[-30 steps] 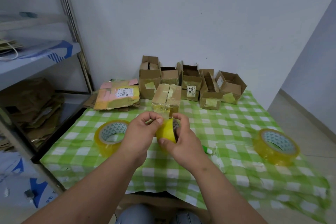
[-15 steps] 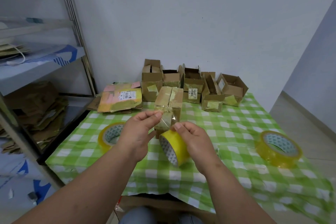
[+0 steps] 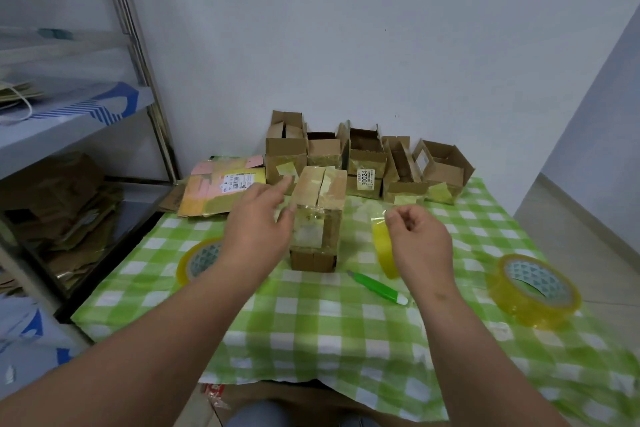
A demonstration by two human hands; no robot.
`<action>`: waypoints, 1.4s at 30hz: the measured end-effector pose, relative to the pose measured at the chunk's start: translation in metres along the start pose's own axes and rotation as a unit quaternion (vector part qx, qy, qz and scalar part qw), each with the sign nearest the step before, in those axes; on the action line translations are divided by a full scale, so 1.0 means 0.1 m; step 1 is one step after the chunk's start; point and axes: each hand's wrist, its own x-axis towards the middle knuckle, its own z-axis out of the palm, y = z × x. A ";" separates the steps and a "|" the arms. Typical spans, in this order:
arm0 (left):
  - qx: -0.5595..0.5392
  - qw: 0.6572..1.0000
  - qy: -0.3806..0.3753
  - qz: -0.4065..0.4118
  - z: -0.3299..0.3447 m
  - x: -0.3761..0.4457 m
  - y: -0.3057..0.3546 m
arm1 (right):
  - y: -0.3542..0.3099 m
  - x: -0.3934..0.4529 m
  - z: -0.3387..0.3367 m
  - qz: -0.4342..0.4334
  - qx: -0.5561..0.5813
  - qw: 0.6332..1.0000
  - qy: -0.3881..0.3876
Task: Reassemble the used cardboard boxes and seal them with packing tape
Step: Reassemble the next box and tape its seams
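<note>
Beside box [image 3: 318,218]: left hand [image 3: 258,222] flat; right hand [image 3: 420,241] holds tape roll [image 3: 384,250].

One camera on my head looks forward and down, close over the surface [image 3: 311,322], toward the wall [image 3: 346,45] behind it.

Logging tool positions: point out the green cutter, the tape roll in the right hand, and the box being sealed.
green cutter [image 3: 377,286], head view, mid-body.
tape roll [image 3: 383,250], head view, yellow outer face.
box [image 3: 318,199], head view, near top edge.
</note>
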 end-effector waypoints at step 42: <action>0.040 0.968 -0.247 0.036 0.11 0.44 -0.21 | 0.00 0.32 0.41 0.014 0.119 0.992 -0.035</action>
